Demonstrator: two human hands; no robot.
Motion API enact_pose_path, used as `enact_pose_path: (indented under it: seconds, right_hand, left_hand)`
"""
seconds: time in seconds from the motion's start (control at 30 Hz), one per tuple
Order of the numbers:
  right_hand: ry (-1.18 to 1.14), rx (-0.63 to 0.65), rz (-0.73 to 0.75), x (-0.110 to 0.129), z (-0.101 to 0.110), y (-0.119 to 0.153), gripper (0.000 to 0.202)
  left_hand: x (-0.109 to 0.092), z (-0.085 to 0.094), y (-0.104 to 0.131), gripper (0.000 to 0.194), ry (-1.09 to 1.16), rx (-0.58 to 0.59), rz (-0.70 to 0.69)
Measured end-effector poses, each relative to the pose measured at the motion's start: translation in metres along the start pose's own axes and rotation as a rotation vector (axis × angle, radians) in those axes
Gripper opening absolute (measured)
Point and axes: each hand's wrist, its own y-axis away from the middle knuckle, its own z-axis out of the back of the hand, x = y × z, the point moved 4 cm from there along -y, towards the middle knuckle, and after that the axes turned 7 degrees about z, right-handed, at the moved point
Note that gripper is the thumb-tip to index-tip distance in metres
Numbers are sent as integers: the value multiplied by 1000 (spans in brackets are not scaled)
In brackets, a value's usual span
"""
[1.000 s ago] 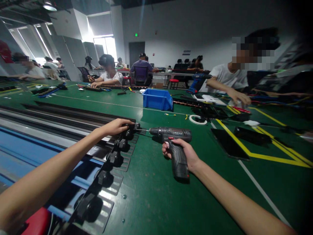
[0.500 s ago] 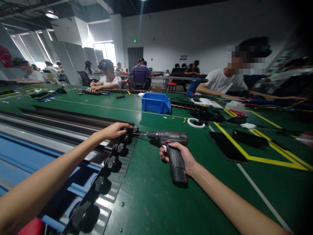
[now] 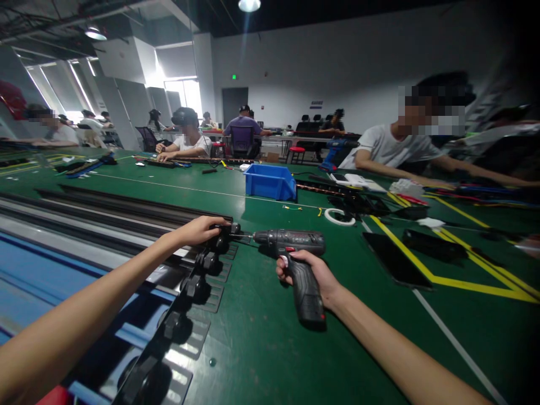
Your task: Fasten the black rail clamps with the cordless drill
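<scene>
A black cordless drill (image 3: pixel 291 242) is gripped in my right hand (image 3: pixel 318 275), with a finger at its trigger. Its long thin bit points left and reaches a black end fitting (image 3: pixel 234 228) on the farthest rail. My left hand (image 3: pixel 205 229) is closed over that rail end, fingertips against the fitting; the exact contact is partly hidden. Long black and silver rails (image 3: pixel 105 216) lie side by side at the left. Along their near ends runs a row of black round fittings (image 3: pixel 195 285) with slotted black plates (image 3: pixel 211 298) sticking out over the green table (image 3: pixel 253 349).
Beyond the drill stands a blue bin (image 3: pixel 270 183). A white ring (image 3: pixel 340 217), a dark flat panel (image 3: pixel 396 259) and a black block (image 3: pixel 434 246) lie to the right. A co-worker (image 3: pixel 392 146) leans over cables there; a blue drill (image 3: pixel 336 153) stands nearby.
The whole view has shifted slightly, so things sit a little lower. My hands and the drill keep their places at the rail end. Across the table, a person's hand has risen.
</scene>
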Motion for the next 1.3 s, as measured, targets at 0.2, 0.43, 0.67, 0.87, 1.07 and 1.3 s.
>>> enact_pose_path:
  seconds: [0.2,0.43,0.67,0.87,1.07,1.3]
  right_hand:
    - [73,-13,32,4,-2,-1,26]
    - [82,-21,32,6,-4,-1,24]
    - [63,-52,25,5,-4,0,21]
    - [76,-41,11,3,-2,-1,24]
    - [52,-28,7,3,-3,-2,23]
    - [35,-42,-21,1,-2,-1,22]
  left_hand:
    - [-1,0,1,45,8,-1,3]
    - [-3,0,1,45,-3,-8,10]
    - [-2,0,0,46,-16,-11,12]
    - [-4,1,0,45,-16,-8,14]
    - [-5,0,0,44,-14,-13,15]
    - [-4,0,0,44,-10,-14,18]
